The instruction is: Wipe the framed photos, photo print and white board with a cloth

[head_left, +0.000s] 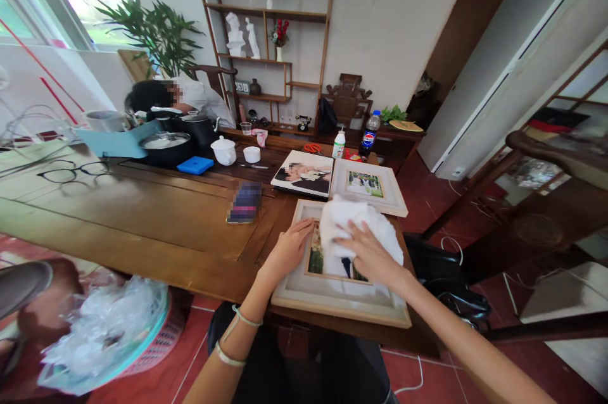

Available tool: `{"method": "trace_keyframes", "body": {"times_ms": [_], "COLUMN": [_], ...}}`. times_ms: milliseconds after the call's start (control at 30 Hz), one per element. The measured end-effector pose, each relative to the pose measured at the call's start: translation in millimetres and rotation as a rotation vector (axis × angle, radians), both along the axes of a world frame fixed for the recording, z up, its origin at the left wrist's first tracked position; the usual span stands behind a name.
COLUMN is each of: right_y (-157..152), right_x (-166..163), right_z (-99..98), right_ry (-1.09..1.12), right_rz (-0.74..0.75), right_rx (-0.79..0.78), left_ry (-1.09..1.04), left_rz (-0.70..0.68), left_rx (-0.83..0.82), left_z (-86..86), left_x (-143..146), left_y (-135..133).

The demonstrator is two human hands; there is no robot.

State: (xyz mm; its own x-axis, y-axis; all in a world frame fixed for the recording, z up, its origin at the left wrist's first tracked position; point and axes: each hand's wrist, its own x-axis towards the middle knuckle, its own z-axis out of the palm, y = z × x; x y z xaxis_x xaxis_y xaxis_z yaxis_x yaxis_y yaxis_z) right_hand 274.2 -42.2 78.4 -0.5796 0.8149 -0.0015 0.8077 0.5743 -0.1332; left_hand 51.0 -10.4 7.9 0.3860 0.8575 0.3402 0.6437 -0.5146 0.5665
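Observation:
A picture frame (294,296) with a wide pale border lies flat at the table's front edge. My left hand (292,246) rests on the frame's left side with its fingers stretched out, holding nothing. Spread over the upper right of the frame is a white cloth (380,227), which hides much of the photo (316,258). My right hand (368,252) grips the cloth and presses it against the frame. Just beyond lie a second framed photo (392,185) and a flat photo panel (304,170).
Left of the frame lies a phone (244,201) on the wooden table (190,246). Behind are a blue box (195,165), a white lidded pot (223,151) and a cola bottle (369,135). A basket (147,340) with plastic bags stands lower left. Another person (194,94) is behind the table.

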Motion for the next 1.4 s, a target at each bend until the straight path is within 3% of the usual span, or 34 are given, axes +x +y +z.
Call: {"method": "trace_keyframes", "body": {"times_ms": [167,267,367,467,567,633,767,833,933,1067,1233,1400], "right_y": [-90,-108,-86,-39,11,36,63,65,58,35,13,17], "right_x": [-17,-15,-5,11,15,6,-28,-38,-35,-1,39,18], "right_z": [27.1,31.4,16.3,-3.0,-9.3,-7.1,-5.8,-9.2,-12.4,-5.9,6.2,10.7], "right_ry": [0.044,0.064,0.063,0.027,0.051,0.098,0.112,0.08,0.032,-0.08,-0.198,-0.145], "right_rz": [0.156,0.161,0.067,-0.1,-0.192,-0.142,0.151,0.196,0.139,0.031,-0.22,-0.296], "right_rx": [-0.219,-0.231,-0.122,0.071,0.244,0.286,0.22,0.174,0.17,0.181,0.144,0.096], "left_ry": [0.002,0.014,0.01,-0.006,-0.009,-0.011,-0.024,-0.03,-0.038,-0.049,-0.074,-0.217], "left_rz": [0.001,0.001,-0.004,0.004,0.0,-0.001,-0.005,-0.014,-0.027,-0.009,-0.006,0.036], "left_rx": [-0.012,-0.013,-0.012,-0.008,-0.012,-0.012,-0.009,-0.007,0.001,-0.007,-0.029,0.013], "left_z": [1.7,1.3,1.1,1.6,2.3,2.7,4.4,5.4,5.1,1.8,1.3,4.2], "left_x": [0,-1,-1,0,0,0,0,0,0,0,0,0], "left_y": [-1,-1,-1,-2,-2,-2,-2,-2,-2,-1,-3,-7]}}
